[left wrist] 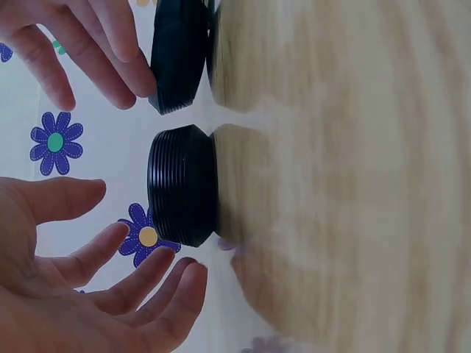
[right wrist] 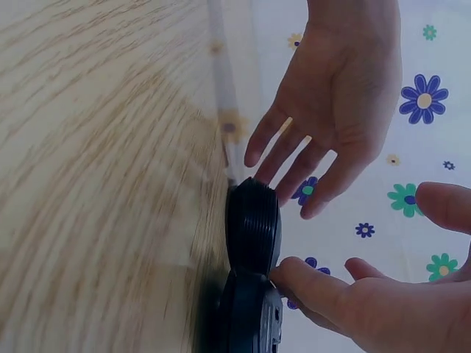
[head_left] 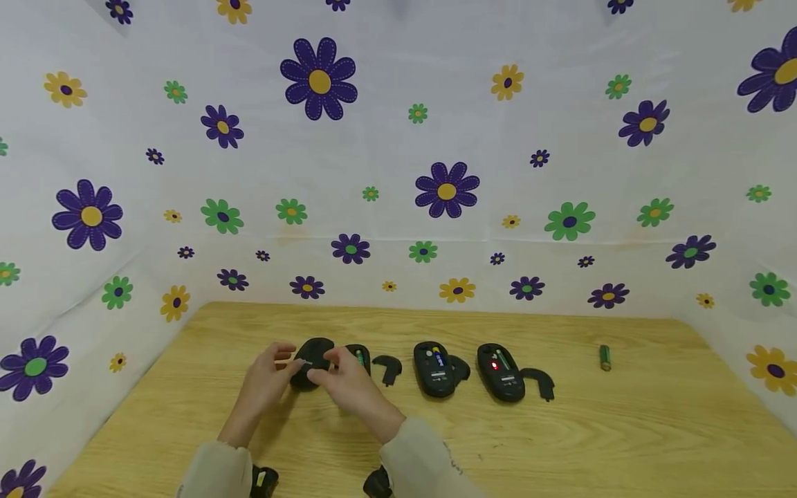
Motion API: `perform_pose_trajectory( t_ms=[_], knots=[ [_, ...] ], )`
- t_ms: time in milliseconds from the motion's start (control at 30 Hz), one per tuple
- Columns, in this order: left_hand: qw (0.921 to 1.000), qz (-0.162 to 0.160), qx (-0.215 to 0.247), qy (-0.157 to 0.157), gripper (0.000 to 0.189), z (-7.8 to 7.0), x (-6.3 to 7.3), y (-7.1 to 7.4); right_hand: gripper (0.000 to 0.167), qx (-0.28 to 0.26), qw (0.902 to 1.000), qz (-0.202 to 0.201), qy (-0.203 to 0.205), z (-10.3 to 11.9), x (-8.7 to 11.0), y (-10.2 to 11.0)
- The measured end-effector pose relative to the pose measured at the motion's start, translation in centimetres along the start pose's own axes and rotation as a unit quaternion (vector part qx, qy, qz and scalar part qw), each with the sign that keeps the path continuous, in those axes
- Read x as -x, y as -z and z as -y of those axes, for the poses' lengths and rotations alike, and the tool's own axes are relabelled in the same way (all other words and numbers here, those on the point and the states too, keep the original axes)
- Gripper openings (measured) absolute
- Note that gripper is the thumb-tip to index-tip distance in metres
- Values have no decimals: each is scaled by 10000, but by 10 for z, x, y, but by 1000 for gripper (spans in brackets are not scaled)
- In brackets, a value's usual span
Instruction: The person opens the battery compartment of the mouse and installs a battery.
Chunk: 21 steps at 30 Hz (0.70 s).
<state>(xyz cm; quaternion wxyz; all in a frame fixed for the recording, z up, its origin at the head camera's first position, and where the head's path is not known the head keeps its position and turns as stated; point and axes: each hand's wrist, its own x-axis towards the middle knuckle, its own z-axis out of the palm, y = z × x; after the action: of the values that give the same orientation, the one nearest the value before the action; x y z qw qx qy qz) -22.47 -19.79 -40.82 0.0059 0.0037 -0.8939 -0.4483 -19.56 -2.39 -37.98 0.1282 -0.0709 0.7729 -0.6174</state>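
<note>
A black computer mouse (head_left: 313, 353), the leftmost of the row, lies on the table between my two hands. My left hand (head_left: 268, 377) hovers at its left side, fingers apart and loosely bent, holding nothing. The left wrist view shows a gap between that hand and the ridged end of the mouse (left wrist: 180, 184). My right hand (head_left: 355, 387) is over the right side of this mouse and partly hides a second mouse (head_left: 360, 351), which lies underside up with a green battery in its slot. The right fingertips are close to where the two mice meet; contact is unclear.
To the right lie two more upturned mice, one with a blue battery (head_left: 439, 357), one with a lit red sensor (head_left: 495, 365). Detached black covers (head_left: 389, 368), (head_left: 540, 382) lie beside them. A loose green battery (head_left: 605, 357) stands far right. Flowered cloth (head_left: 386, 152) rises behind.
</note>
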Motion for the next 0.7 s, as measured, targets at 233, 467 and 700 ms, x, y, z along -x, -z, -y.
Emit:
perform_pose_trajectory(
  t_ms=[233,467,700],
  knots=[
    [9993,350,96,133,44,-1,-6,3,48,263,9996,115,-75,6,-1,-13],
    [9974,626,318,146,47,-4,-7,4,43,193,9995,-79,-232,6,-4,-25],
    [9975,600,350,112,44,-1,-9,2,40,-260,9992,27,-307,1,-8,-30]
  ],
)
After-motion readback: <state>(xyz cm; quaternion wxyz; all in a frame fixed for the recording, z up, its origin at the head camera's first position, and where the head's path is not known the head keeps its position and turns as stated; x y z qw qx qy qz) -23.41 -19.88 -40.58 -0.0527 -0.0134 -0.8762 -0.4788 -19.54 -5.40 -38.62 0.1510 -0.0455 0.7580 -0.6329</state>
